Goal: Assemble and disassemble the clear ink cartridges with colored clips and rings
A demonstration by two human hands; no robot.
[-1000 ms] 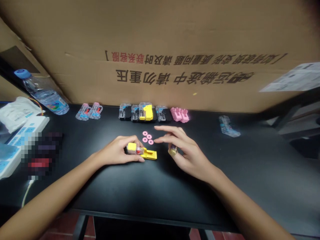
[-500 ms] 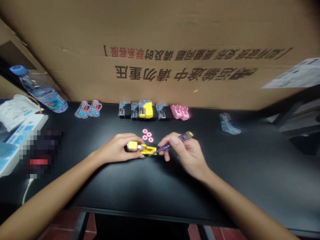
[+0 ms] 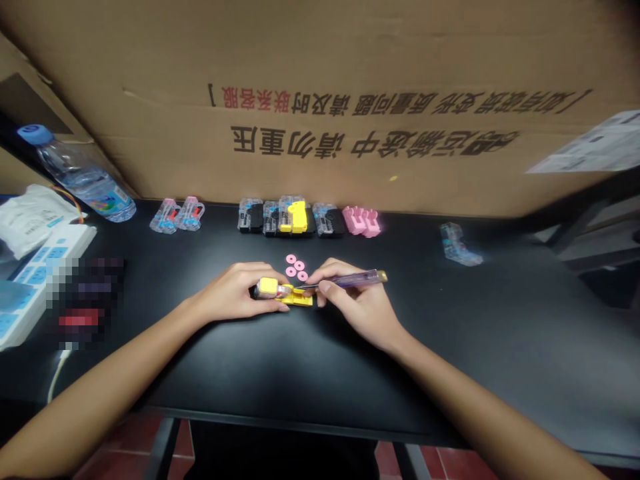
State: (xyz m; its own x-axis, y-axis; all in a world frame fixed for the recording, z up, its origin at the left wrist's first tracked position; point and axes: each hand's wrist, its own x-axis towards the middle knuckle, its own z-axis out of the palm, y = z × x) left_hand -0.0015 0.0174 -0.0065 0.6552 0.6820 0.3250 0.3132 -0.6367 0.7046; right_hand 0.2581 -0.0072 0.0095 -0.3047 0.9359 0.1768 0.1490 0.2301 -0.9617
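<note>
Along the far edge, a big cardboard carton (image 3: pixel 320 67) with upside-down print walls off the view. Black table (image 3: pixel 320 373) below it carries everything. Left end: white power strip (image 3: pixel 35 267), water bottle (image 3: pixel 83 180) leaning by the carton, white packet (image 3: pixel 25 217). Right end: a paper sheet (image 3: pixel 590 150), blurred. At the carton's foot is a row of small casings (image 3: pixel 293 217), clear, black and one yellow. Pink pieces (image 3: pixel 361 222) sit at its right end, two clear-and-pink casings (image 3: pixel 177 215) off to its left, one clear casing (image 3: pixel 457 243) well apart to the right. Both hands are at table centre. Left hand (image 3: pixel 233 297) is palm down, fingers closed over a yellow block (image 3: pixel 269 287), pinning it to the table. Right hand (image 3: pixel 357 307) is clamped in a pen-like pinch on a screwdriver (image 3: pixel 350 279). Screwdriver's long axis runs nearly left-right, almost level: brass cap out to the right, metal tip pointing left, at or just short of the block's right part; contact too small to confirm. Block thus lies just left of the right hand, in line with the tip, its own long side also left-right. Left hand is the nearer one, already on it. A few pink washers (image 3: pixel 299 265) lie just behind the block, near the fingertips of both hands.
</note>
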